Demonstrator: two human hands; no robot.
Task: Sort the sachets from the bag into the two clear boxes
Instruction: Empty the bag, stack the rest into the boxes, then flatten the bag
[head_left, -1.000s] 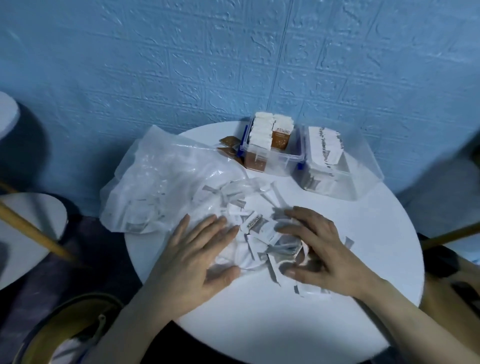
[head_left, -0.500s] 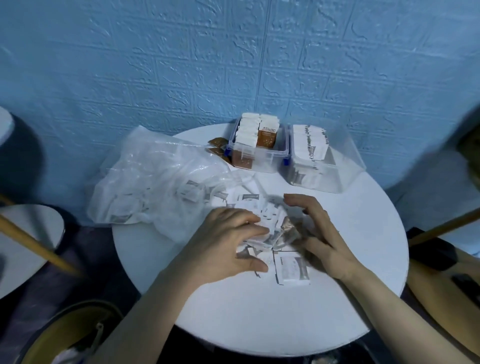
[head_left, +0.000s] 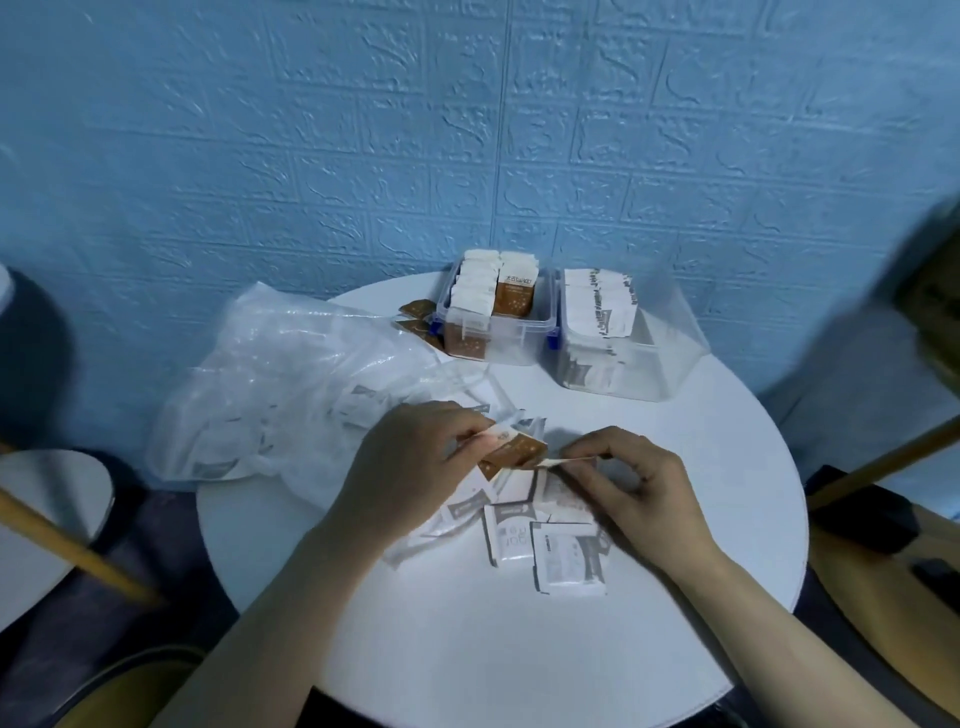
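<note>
Half a second after both hands pressed into the pile, a brown sachet (head_left: 514, 451) had been lifted and was pinched by the left hand (head_left: 415, 457); the right hand (head_left: 631, 480) pinched its lower edge. White sachets (head_left: 550, 545) lay beneath; bare table (head_left: 467, 649) remained nearer the person.

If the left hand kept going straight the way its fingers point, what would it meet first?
Probably the right hand: the left hand, pinching a brown sachet, points right at its fingertips, though depth is unclear.
</note>
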